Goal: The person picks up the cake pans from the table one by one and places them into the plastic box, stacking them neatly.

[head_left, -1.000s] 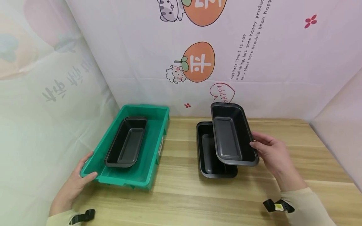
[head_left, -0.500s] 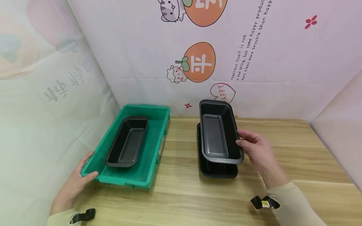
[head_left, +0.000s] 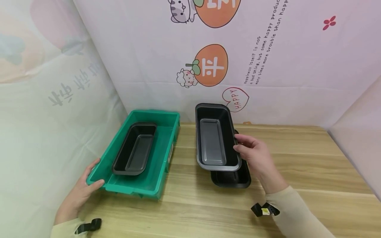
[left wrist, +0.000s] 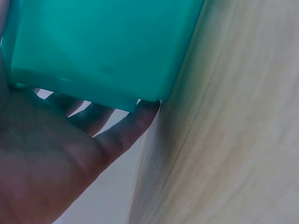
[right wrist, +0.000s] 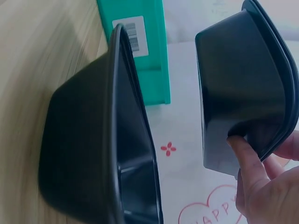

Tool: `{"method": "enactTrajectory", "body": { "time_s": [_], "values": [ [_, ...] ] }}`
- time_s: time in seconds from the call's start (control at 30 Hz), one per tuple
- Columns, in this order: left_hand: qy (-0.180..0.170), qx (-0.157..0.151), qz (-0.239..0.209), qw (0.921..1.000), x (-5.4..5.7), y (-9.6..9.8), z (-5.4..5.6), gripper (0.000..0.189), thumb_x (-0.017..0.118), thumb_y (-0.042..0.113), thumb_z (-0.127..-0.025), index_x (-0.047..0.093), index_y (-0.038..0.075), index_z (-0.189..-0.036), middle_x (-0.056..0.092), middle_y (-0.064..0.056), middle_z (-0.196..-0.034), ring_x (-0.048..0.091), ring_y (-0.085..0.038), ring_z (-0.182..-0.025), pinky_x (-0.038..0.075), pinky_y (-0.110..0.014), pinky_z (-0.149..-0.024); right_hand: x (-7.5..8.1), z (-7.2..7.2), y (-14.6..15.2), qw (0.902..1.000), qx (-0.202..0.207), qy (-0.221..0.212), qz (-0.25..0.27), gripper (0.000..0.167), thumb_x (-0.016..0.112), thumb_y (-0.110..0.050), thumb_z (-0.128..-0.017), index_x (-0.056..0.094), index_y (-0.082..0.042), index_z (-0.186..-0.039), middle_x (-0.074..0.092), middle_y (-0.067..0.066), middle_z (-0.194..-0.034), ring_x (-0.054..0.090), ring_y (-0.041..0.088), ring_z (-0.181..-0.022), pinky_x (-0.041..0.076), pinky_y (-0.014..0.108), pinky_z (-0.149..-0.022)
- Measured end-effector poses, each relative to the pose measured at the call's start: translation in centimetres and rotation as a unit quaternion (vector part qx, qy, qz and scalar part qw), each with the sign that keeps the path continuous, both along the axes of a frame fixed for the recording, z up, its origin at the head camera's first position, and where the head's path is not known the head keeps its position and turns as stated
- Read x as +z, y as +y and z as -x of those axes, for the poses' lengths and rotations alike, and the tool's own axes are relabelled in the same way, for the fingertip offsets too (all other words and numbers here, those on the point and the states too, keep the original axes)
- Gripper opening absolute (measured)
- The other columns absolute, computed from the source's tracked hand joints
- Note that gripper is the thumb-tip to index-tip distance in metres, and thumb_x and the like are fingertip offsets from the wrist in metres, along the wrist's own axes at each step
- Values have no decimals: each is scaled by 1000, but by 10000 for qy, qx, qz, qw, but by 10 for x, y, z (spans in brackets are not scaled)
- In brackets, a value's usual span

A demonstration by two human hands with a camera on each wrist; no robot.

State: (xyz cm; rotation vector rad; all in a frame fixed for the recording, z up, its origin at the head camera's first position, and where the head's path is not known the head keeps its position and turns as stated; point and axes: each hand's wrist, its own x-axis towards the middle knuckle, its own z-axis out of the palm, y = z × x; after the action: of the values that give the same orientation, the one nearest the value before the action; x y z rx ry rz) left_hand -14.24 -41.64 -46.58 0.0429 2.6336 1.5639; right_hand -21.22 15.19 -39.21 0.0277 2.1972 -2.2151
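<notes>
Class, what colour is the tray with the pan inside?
The tray is green, seen best in the head view.

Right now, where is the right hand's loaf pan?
Head view, centre: the raised loaf pan is right of the green tray, partly hiding the lower loaf pan.

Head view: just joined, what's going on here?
A person's right hand is pinching the side of a black loaf pan, holding it up clear of a second pan that sits on the wooden table. The raised pan partly hides the lower one from the head camera. The left hand holds the near left corner of the green tray, and a third pan lies inside that tray.
</notes>
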Motion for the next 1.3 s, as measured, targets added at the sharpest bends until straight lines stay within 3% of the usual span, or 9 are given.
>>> {"method": "enactTrajectory", "body": {
  "time_s": [0.2, 0.43, 0.57, 0.7, 0.83, 1.0, 1.07, 1.23, 1.3],
  "values": [
    [60, -1, -59, 10000, 0, 0, 0, 79, 54, 12, -101, 3, 31, -159, 15, -28, -153, 28, -35, -129, 31, -52, -96, 0, 2, -16, 9997, 158, 144, 149, 46, 65, 4, -88, 53, 10, -133, 59, 3, -101, 59, 12, -86, 50, 25, -69],
    [28, 26, -100, 9999, 1, 1, -1, 79, 53, 13, -101, 4, 32, -159, 17, -26, -153, 31, -22, -125, 30, -53, -97, 1, 4, -35, 9993, 277, 237, 41, 43, 65, 4, -88, 57, 6, -130, 58, 4, -99, 58, 13, -84, 48, 25, -67],
    [3, 3, -231, 9997, 2, 2, 0, 79, 54, 12, -101, 4, 30, -159, 10, -27, -156, 23, -37, -133, 21, -68, -99, 3, 4, -47, 9989, 366, 275, 42, 42, 64, 4, -88, 59, 5, -129, 59, 5, -101, 58, 13, -84, 47, 26, -66],
    [50, -5, -409, 9991, 2, 3, 1, 80, 55, 9, -100, 5, 29, -159, 7, -27, -157, 13, -48, -134, 15, -72, -99, 6, 5, -60, 9983, 486, 287, 136, 41, 63, 6, -87, 60, 4, -128, 59, 6, -100, 58, 13, -83, 47, 25, -64],
    [63, 7, -475, 9988, 2, 2, 0, 80, 55, 8, -99, 6, 30, -159, 7, -25, -156, 17, -39, -135, 15, -70, -100, 7, 5, -72, 9977, 595, 263, 185, 42, 63, 6, -87, 60, 3, -129, 59, 6, -103, 58, 13, -83, 48, 25, -65],
    [110, 7, -306, 9995, 1, 1, 0, 79, 54, 9, -100, 6, 30, -159, 15, -24, -153, 29, -19, -126, 30, -35, -98, 6, 8, -84, 9975, 637, 220, 228, 41, 62, 6, -87, 62, 0, -128, 59, 10, -108, 58, 14, -85, 47, 25, -65],
    [114, -1, -312, 9994, 1, 1, 0, 79, 54, 9, -100, 5, 29, -159, 14, -25, -153, 28, -25, -129, 30, -36, -99, 7, 8, -90, 9973, 650, 200, 289, 41, 62, 6, -87, 63, 0, -127, 59, 11, -110, 59, 15, -86, 47, 24, -65],
    [111, -35, -416, 9991, 0, 0, 1, 80, 55, 7, -99, 6, 27, -159, 7, -27, -157, 13, -45, -136, 14, -71, -100, 9, 9, -106, 9966, 717, 94, 389, 41, 63, 6, -86, 64, -1, -126, 59, 11, -115, 61, 16, -87, 49, 25, -66],
    [112, 1, -290, 9995, 0, 0, 1, 80, 55, 9, -100, 5, 28, -159, 11, -26, -156, 19, -40, -134, 21, -64, -102, 10, 9, -112, 9963, 758, 79, 392, 41, 63, 6, -86, 64, -1, -126, 59, 12, -115, 61, 17, -88, 50, 25, -67]
  ]
}}
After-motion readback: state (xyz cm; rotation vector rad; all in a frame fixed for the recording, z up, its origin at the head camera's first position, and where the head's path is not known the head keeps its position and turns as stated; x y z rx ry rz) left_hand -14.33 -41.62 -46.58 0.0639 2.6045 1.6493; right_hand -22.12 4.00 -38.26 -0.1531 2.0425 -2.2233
